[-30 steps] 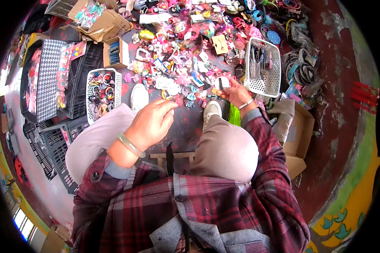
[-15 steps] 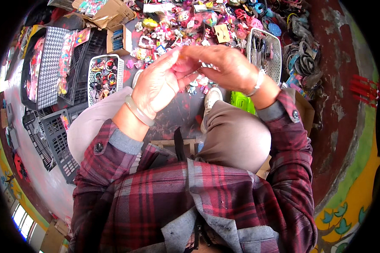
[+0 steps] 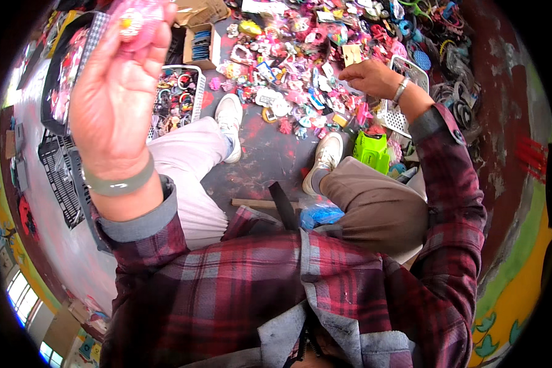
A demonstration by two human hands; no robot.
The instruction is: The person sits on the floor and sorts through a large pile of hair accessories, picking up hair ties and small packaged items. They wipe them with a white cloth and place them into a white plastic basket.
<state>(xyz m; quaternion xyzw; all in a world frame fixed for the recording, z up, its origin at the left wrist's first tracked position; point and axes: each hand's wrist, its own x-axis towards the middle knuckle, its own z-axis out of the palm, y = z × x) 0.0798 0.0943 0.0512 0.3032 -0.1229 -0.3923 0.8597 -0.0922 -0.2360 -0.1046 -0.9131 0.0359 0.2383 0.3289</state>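
Note:
Raised at the upper left, my left hand [image 3: 119,104] has its fingers closed around a soft pink, partly see-through piece [image 3: 142,24] with a small white-and-yellow flower on it. Its exact kind does not show. On the right, my right hand [image 3: 374,78] hangs over the pile of small colourful hair accessories [image 3: 300,67], fingers stretched to the left and nothing visible in them. A beige card [image 3: 351,54] lies just beyond those fingers. The white perforated basket [image 3: 395,116] is partly hidden beneath that wrist.
Left of my feet stands a white basket [image 3: 199,92] of hair ties. Behind it is a small cardboard box [image 3: 211,52] with blue packets. A bright green container [image 3: 372,151] sits beside my right shoe [image 3: 330,150]. Black hoops [image 3: 457,101] are heaped at the right wall.
My hands were together over the pile, around the pink piece. Now they are apart: the left has carried it up and left, while the right has moved right, above the pile. The view has shifted.

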